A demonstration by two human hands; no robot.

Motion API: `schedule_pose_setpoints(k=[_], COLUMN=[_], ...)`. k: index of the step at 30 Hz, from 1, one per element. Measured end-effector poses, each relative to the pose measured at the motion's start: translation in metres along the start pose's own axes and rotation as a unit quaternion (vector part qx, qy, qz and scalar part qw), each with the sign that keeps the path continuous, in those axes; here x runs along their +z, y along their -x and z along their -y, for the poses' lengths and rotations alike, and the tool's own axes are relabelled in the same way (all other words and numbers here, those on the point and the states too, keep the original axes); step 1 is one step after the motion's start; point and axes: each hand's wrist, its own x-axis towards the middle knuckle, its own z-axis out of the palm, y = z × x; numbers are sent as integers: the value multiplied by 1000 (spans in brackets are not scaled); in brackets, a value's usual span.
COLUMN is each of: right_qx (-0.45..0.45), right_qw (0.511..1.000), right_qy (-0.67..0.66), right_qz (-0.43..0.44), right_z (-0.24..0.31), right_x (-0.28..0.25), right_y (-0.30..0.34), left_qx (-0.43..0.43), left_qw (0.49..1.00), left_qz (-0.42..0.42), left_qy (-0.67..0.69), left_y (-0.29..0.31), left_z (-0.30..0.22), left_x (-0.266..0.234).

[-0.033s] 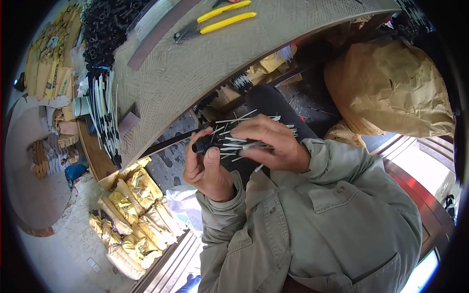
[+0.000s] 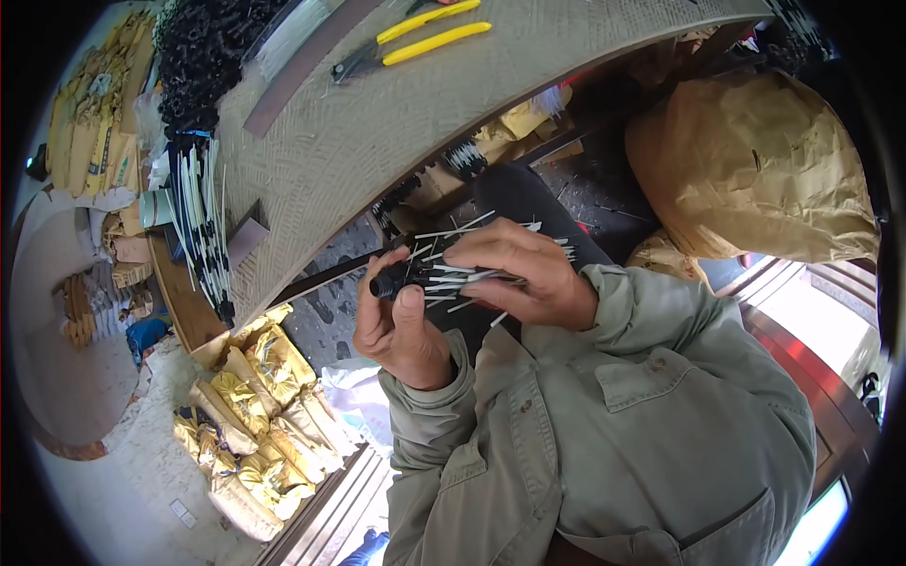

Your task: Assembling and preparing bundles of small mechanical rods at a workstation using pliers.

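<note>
In front of my body, my left hand [image 2: 406, 330] is curled around the black ends of a loose bundle. A short black ribbed cylinder [image 2: 383, 285] shows between its thumb and fingers. Thin white sticks [image 2: 451, 279] fan out from there toward the right, some crossing at an angle. My right hand [image 2: 524, 274] lies over these sticks from the other side, its thumb and fingers closed about them. How the sticks join the black part is hidden by the fingers.
Yellow-handled pliers [image 2: 434, 36] lie on the worktable [image 2: 330, 151] beyond my hands. A heap of black parts [image 2: 203, 61] and more white sticks [image 2: 198, 217] are at its left. A box of paper-wrapped bundles [image 2: 255, 415] stands lower left. A large brown paper sack [image 2: 755, 174] is at right.
The lower fingers of my right hand, blurred by motion before, now show sharply and a little farther right on the sticks. My left hand stays in place.
</note>
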Motion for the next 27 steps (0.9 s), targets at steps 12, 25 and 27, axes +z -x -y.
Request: schedule_pose_setpoints(k=[12,25,27], right_qx=[-37,-160,-192], right_qw=[992,969,957], right_qy=[-83,151,199], right_qz=[84,109,86], right_z=[-29,-14,-12], right_x=[-6,-17,-17], right_y=[-15,-9,-8], left_qx=[4,33,44], left_qw=[1000,990,988], left_qz=[-9,23,35], left_qy=[-11,-138,-141], left_y=[0,9,10], left_z=[4,-8,-9], left_x=[-3,3,6])
